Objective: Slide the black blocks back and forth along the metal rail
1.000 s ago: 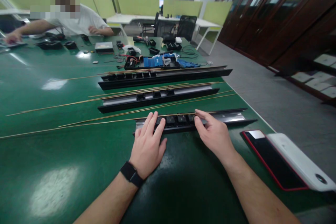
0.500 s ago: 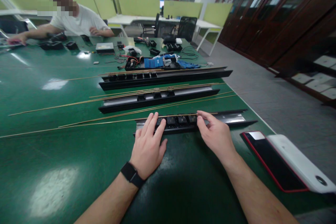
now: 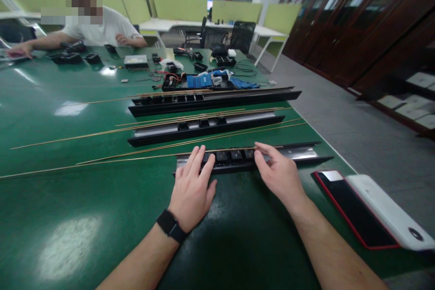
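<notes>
In the head view, a black channel point(image 3: 292, 159) with a shiny inner face lies nearest to me, with several square black blocks point(image 3: 236, 154) in a row inside it. Along its far side, above the blocks, runs a thin brass-coloured rod point(image 3: 136, 158) that reaches far out to the left. My left hand point(image 3: 192, 183) lies with fingers stretched over the channel's left part, covering some of the blocks. At the right end of the row, my right hand point(image 3: 277, 170) pinches the rod between thumb and forefinger, close to the channel's far wall.
Beyond lie two similar channels point(image 3: 207, 130) point(image 3: 217, 103) with more thin rods point(image 3: 190, 140). A red-edged phone point(image 3: 353, 208) and a white device point(image 3: 384, 208) sit at the right edge. Blue-wrapped parts point(image 3: 200, 80) lie farther back. A person point(image 3: 112, 27) sits across the table.
Both of my hands and the channel have stayed in place. Across the table, the person's head has lowered slightly.
</notes>
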Tool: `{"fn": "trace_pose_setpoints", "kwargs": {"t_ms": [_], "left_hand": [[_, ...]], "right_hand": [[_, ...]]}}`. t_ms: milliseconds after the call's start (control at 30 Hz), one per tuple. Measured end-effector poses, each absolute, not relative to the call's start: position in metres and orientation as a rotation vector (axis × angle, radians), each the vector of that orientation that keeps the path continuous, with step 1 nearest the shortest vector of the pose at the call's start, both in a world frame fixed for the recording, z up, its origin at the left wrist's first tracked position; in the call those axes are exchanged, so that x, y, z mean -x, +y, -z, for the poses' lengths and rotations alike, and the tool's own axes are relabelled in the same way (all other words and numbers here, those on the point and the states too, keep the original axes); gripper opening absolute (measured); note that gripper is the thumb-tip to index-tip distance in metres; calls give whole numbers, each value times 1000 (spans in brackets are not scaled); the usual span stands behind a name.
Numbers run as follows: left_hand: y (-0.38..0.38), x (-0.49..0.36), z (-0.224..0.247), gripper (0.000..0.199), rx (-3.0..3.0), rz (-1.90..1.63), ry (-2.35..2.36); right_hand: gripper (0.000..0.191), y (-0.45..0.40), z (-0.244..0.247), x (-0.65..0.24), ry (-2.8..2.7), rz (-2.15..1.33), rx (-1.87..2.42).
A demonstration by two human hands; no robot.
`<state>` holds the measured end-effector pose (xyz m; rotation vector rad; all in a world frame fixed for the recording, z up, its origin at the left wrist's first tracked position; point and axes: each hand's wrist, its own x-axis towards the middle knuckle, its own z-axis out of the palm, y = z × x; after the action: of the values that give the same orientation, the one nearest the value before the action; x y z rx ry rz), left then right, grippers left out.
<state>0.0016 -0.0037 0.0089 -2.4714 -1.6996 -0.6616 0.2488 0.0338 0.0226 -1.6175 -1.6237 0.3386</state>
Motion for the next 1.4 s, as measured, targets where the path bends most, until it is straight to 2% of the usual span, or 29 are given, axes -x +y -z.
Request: {"fn": "trace_pose_setpoints", "kwargs": {"t_ms": [1400], "left_hand": [[-3,0,-8,59,2473,658,-1671]], "right_hand": [[41,33,-27,-247,-1596,-295,1714]]}}
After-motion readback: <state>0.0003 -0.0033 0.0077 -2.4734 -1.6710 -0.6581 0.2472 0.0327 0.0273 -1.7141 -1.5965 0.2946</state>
